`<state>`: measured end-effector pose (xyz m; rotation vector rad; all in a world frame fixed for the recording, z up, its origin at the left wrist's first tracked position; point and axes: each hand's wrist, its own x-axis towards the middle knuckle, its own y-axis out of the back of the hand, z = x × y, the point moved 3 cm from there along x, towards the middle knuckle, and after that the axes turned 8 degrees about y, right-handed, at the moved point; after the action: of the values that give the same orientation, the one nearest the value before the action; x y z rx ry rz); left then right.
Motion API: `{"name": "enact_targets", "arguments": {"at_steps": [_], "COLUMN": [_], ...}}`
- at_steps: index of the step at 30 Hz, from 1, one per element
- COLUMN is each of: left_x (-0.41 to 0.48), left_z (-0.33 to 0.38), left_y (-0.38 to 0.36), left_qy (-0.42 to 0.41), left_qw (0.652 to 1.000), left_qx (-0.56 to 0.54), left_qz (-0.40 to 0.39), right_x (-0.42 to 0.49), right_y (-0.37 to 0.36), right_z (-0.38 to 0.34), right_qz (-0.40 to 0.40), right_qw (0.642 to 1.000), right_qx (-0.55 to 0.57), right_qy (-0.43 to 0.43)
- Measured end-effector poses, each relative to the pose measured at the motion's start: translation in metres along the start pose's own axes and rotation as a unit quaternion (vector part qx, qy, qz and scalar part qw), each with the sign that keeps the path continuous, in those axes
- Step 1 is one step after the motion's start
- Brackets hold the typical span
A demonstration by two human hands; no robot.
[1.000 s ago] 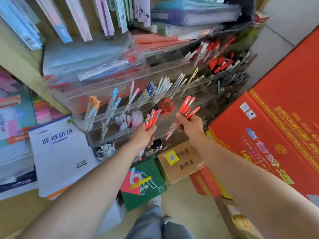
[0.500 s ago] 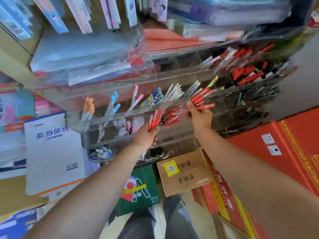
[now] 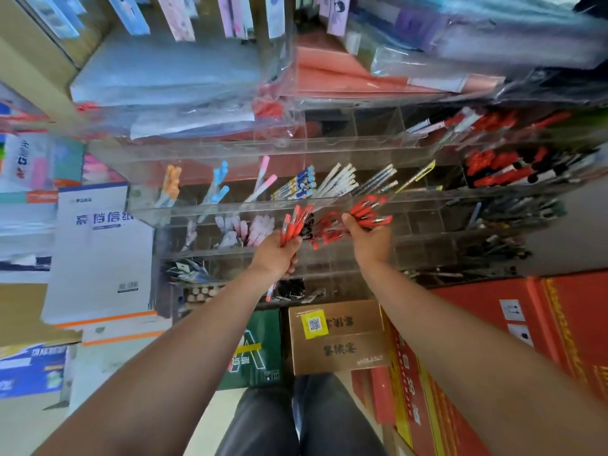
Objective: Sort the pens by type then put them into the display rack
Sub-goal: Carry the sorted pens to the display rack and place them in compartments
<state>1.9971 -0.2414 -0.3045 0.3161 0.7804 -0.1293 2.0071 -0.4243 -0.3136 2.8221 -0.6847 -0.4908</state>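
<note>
1. Head view: we saw the left hand (image 3: 274,255) with its fingers curled tight round the left bunch of red pens (image 3: 293,223). It gripped the barrels low, so the capped ends fanned upward above the thumb, just in front of the clear display rack (image 3: 230,210).
2. The right hand (image 3: 370,240) had its fingers and thumb closed round the right bunch of red pens (image 3: 370,210). These lay nearly level, red ends jutting right past the knuckles. The other ends reached left toward a middle-row compartment; we could not tell whether they touched the pens already there.
3. Below the rack we noted a brown carton (image 3: 339,348) printed with dark characters and bearing a yellow QR sticker (image 3: 314,324). Beside it stood a green box (image 3: 253,353) with a large white "A". At the left, a white paper pack (image 3: 98,258) carried blue characters too blurred to read.
4. Against the picture from a second before, the right hand had risen to the rack and its pens had tipped from upright to almost flat. The left hand kept its grip, and the two bunches had drawn closer together.
</note>
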Motion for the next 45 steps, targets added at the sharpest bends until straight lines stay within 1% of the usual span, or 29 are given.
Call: {"name": "enact_targets", "arguments": {"at_steps": [3,8,10,14,16,19,21,24,27,32,34,36,39,41,42,44,45], "left_x": [-0.001,0.001,0.001,0.000,-0.001,-0.003,-0.003,-0.005,-0.006,-0.011,-0.012,-0.014,-0.018,-0.018,-0.017,-0.019,-0.020], "left_z": [0.000,-0.005,-0.006,-0.005,-0.005,-0.006,-0.007,-0.008,-0.008,-0.008,-0.009,-0.010,-0.011,-0.012,-0.011,-0.010,-0.008], "left_y": [-0.001,0.000,0.001,0.002,0.002,0.004,0.006,0.009,0.012,0.013,0.013,0.013,0.014,0.015,0.015,0.013,0.012], "left_qy": [-0.002,0.007,0.012,0.017,0.012,0.011,0.008,0.004,0.003,-0.004,-0.009,-0.013,-0.018,-0.020,-0.023,-0.024,-0.022], "left_qw": [1.000,1.000,1.000,0.999,0.999,0.999,0.998,0.998,0.997,0.997,0.996,0.996,0.995,0.993,0.992,0.989,0.989], "left_qx": [-0.004,-0.010,-0.012,-0.003,0.002,-0.002,0.001,0.011,0.017,0.022,0.024,0.028,0.043,0.076,0.097,0.122,0.120], "left_qz": [0.002,-0.012,-0.019,-0.031,-0.039,-0.052,-0.056,-0.065,-0.069,-0.077,-0.081,-0.085,-0.088,-0.084,-0.082,-0.083,-0.088], "right_x": [0.003,0.008,0.007,0.004,0.004,0.004,0.002,-0.005,-0.006,-0.008,-0.007,-0.008,-0.011,-0.013,-0.013,-0.014,-0.015], "right_y": [-0.007,-0.010,-0.011,-0.008,-0.010,-0.017,-0.017,-0.011,-0.007,-0.007,-0.005,-0.007,-0.011,-0.009,-0.007,0.000,0.003], "right_z": [0.008,0.003,0.003,0.006,0.005,0.005,0.001,-0.004,0.000,0.001,-0.002,-0.003,0.007,0.009,0.009,0.005,0.002], "right_qz": [-0.022,-0.020,-0.035,-0.022,-0.047,-0.092,-0.085,-0.044,-0.030,-0.049,-0.025,-0.030,-0.079,-0.104,-0.111,-0.098,-0.075], "right_qw": [0.999,0.997,0.997,0.997,0.995,0.992,0.993,0.995,0.992,0.995,0.993,0.989,0.993,0.993,0.992,0.994,0.996], "right_qx": [-0.031,-0.072,-0.065,-0.058,-0.079,-0.083,-0.081,-0.065,-0.096,-0.090,-0.103,-0.120,-0.082,-0.049,-0.038,-0.026,-0.036], "right_qy": [-0.015,-0.020,-0.006,0.040,0.048,0.023,0.026,0.058,0.074,0.012,0.045,0.077,0.026,-0.026,-0.039,-0.035,-0.020]}}
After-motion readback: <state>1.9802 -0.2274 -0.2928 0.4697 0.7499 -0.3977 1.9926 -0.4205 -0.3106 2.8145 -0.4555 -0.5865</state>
